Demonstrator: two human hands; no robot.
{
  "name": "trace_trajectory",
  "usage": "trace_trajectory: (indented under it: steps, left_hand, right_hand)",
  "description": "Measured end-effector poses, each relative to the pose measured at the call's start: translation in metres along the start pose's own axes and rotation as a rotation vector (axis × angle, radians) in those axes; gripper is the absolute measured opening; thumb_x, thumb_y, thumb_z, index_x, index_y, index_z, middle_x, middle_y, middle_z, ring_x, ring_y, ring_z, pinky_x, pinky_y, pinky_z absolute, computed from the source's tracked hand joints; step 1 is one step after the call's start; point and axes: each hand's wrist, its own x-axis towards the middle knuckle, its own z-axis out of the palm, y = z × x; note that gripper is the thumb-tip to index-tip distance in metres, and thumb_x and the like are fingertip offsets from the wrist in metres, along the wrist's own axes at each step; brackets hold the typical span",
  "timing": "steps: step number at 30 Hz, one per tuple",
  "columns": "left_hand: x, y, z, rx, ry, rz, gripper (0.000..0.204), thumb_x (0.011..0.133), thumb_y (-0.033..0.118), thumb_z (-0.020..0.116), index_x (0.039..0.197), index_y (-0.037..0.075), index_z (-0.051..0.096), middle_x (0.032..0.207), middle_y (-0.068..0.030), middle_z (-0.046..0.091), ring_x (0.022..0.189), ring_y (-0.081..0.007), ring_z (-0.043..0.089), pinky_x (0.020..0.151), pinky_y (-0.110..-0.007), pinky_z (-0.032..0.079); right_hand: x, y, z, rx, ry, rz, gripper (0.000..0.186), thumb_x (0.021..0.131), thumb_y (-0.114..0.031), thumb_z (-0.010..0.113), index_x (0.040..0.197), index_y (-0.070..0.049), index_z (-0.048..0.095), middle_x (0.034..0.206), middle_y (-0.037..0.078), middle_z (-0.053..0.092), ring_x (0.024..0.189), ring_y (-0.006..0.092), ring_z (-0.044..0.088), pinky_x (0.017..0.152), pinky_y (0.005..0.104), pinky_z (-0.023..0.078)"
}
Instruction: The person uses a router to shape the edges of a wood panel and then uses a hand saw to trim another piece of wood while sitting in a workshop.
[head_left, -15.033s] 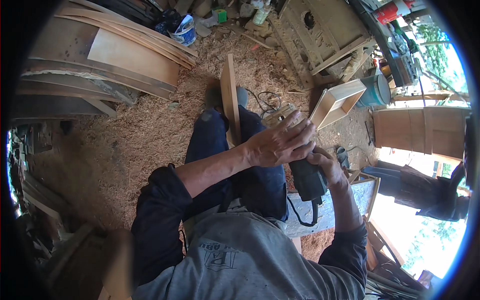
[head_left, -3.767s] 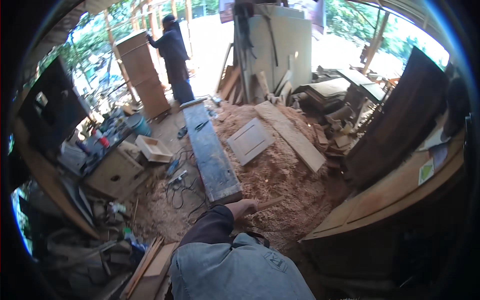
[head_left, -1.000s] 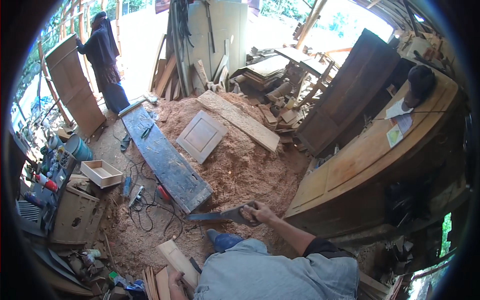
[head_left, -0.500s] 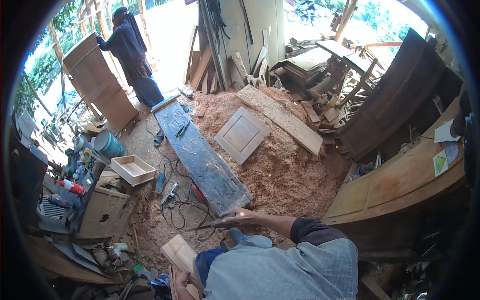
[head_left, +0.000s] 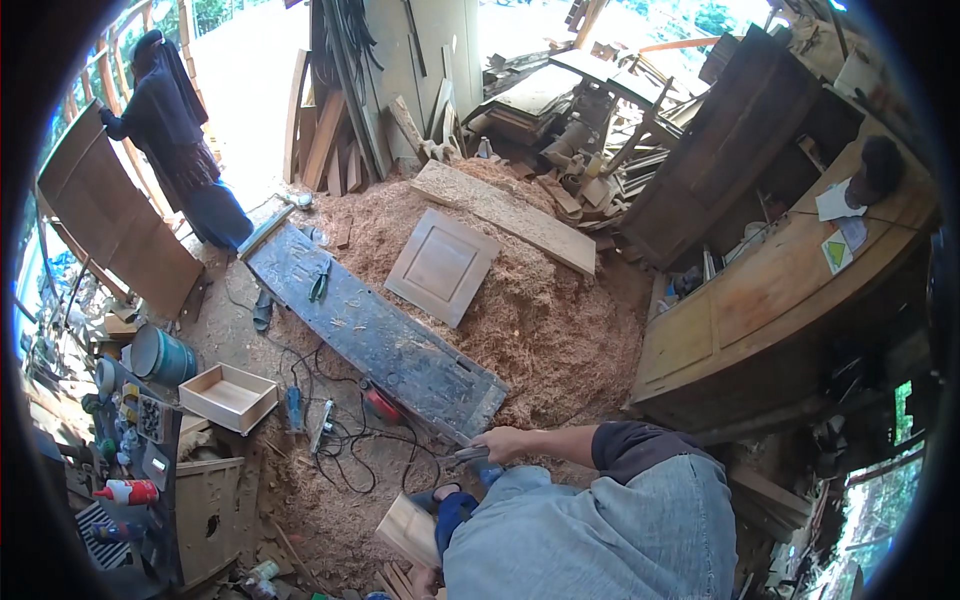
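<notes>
My right hand (head_left: 503, 444) is closed around a thin grey tool (head_left: 458, 456), held just off the near end of a blue-grey plank bench (head_left: 380, 320). Motion blurs the tool, so its exact kind is unclear. Low in the picture, partly covered by my pale shirt, my left hand (head_left: 427, 582) grips the lower edge of a light wooden board (head_left: 409, 530). Thin wooden strips (head_left: 394, 582) lie close beside that hand. On the bench rest green-handled pliers (head_left: 320, 282), and a red power tool (head_left: 381, 404) sits on the ground against its near side.
A square wooden panel (head_left: 442, 266) and a long plank (head_left: 505, 217) lie on a heap of shavings (head_left: 570, 330). Left are a wooden drawer (head_left: 229, 397), tangled cords (head_left: 355, 450) and a cluttered stand. A co-worker (head_left: 180, 140) holds a tall door (head_left: 115, 205). Cabinet panels (head_left: 740, 320) stand right.
The view has swung, shifting most of the scene leftward. My right hand and its tool have moved slightly right. My left hand and the board sit lower and farther right in view.
</notes>
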Motion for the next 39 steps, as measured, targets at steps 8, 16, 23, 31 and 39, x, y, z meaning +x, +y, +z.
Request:
trace_trajectory:
  steps: [8,16,23,31,39]
  left_hand:
    - [0.036,-0.011,-0.035,0.006,-0.026,-0.023,0.032,0.089,0.012,0.062,0.114,-0.008,0.061,0.09,-0.021,0.069,0.074,-0.0345,0.069,0.062,-0.043,0.055]
    - [0.047,-0.016,-0.065,-0.107,0.036,-0.029,0.035,0.086,0.009,0.065,0.116,-0.01,0.061,0.091,-0.0207,0.071,0.072,-0.0338,0.07,0.058,-0.043,0.056]
    - [0.066,0.003,-0.067,-0.19,0.084,-0.032,0.037,0.084,0.009,0.067,0.116,-0.009,0.062,0.089,-0.0199,0.072,0.07,-0.0321,0.07,0.054,-0.043,0.055]
    - [0.078,0.019,-0.064,-0.338,0.145,-0.078,0.039,0.083,0.012,0.066,0.117,-0.007,0.063,0.097,-0.023,0.069,0.083,-0.0343,0.068,0.065,-0.043,0.053]
    - [0.15,0.07,-0.062,-0.426,0.189,-0.048,0.043,0.082,0.014,0.063,0.12,-0.006,0.063,0.113,-0.0279,0.065,0.103,-0.0391,0.065,0.081,-0.045,0.053]
  right_hand:
    - [0.027,-0.073,0.027,-0.082,0.078,0.062,0.057,0.076,-0.016,0.06,0.133,-0.016,0.058,0.098,0.024,0.07,0.094,0.0433,0.067,0.083,0.0525,0.052]
    - [0.109,-0.156,-0.017,-0.298,-0.04,-0.2,0.049,0.076,-0.023,0.065,0.124,-0.013,0.061,0.093,0.022,0.07,0.089,0.0442,0.067,0.079,0.0539,0.052]
    - [0.168,-0.193,-0.018,-0.52,-0.17,-0.382,0.047,0.08,-0.023,0.063,0.127,-0.017,0.061,0.093,0.02,0.07,0.087,0.0412,0.068,0.074,0.0527,0.053]
    - [0.258,-0.209,-0.01,-0.651,-0.55,-0.509,0.047,0.085,-0.021,0.059,0.132,-0.018,0.058,0.103,0.02,0.069,0.095,0.0402,0.068,0.082,0.0508,0.053]
    - [0.341,-0.149,-0.019,-0.471,-0.343,-0.948,0.045,0.084,-0.012,0.056,0.128,-0.017,0.061,0.11,0.013,0.067,0.105,0.0371,0.064,0.084,0.0491,0.051]
